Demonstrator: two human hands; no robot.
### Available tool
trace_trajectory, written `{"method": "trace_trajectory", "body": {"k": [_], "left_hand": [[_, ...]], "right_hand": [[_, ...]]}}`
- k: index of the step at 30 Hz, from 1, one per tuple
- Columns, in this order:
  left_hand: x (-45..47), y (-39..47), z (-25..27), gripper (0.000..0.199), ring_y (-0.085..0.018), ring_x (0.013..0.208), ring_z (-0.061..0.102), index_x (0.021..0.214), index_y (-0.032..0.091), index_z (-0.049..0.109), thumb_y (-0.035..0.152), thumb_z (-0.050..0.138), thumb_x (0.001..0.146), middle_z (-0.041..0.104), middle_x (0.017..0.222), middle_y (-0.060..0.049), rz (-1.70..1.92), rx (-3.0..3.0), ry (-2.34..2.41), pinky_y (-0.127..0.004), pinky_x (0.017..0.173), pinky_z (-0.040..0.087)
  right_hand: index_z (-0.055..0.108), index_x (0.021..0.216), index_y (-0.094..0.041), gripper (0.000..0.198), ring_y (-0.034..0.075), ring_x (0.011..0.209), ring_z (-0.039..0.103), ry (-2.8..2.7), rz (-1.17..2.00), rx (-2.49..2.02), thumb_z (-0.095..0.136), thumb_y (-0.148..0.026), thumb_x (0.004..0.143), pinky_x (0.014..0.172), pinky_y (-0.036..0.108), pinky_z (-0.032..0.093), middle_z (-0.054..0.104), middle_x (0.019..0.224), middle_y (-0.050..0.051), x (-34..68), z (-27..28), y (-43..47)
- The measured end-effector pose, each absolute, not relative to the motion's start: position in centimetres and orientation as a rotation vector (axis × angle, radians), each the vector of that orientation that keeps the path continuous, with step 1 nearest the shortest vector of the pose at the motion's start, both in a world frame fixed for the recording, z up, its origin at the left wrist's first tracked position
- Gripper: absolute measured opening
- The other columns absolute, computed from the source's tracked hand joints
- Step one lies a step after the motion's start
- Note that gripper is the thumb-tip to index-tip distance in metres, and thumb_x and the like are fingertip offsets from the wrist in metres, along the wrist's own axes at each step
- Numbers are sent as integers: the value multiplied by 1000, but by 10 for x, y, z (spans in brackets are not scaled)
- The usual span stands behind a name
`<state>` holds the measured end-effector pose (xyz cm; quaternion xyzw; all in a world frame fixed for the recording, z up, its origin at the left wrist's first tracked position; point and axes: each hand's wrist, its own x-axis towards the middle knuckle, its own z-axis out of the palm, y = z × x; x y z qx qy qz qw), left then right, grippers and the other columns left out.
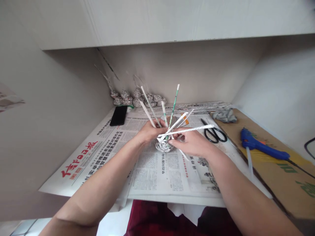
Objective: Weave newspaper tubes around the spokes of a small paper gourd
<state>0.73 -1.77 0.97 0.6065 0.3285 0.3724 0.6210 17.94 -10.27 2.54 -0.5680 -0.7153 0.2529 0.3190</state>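
Observation:
A small round woven paper piece (164,146), made of rolled newspaper, sits on the newspaper sheet in front of me. Several rolled paper sticks (175,102) rise and splay from its top, some white and some green-marked. My left hand (153,130) is closed around the left side of the piece, near the stick bases. On the right, my right hand (188,140) pinches at the rim where a white paper stick (194,129) lies across and points right. The fingertips partly cover the weave.
Finished-looking woven gourd shapes (137,97) line the back wall beside a black phone (118,115). A bundle of paper sticks (206,106) lies behind. Black scissors (215,134), a grey cloth (225,115) and a blue glue gun (262,147) on cardboard (295,196) are at right.

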Motion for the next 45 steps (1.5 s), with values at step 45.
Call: {"method": "trace_trajectory", "body": {"k": [45], "left_hand": [[-8, -15, 28, 32, -14, 72, 65, 97, 12, 68, 13, 72, 65, 70, 84, -6, 598, 1370, 661, -29, 68, 56]], "right_hand": [[64, 81, -22, 8, 14, 54, 56, -1678, 307, -1619, 59, -22, 74, 52, 26, 39, 64, 63, -1, 183, 20, -94]]}}
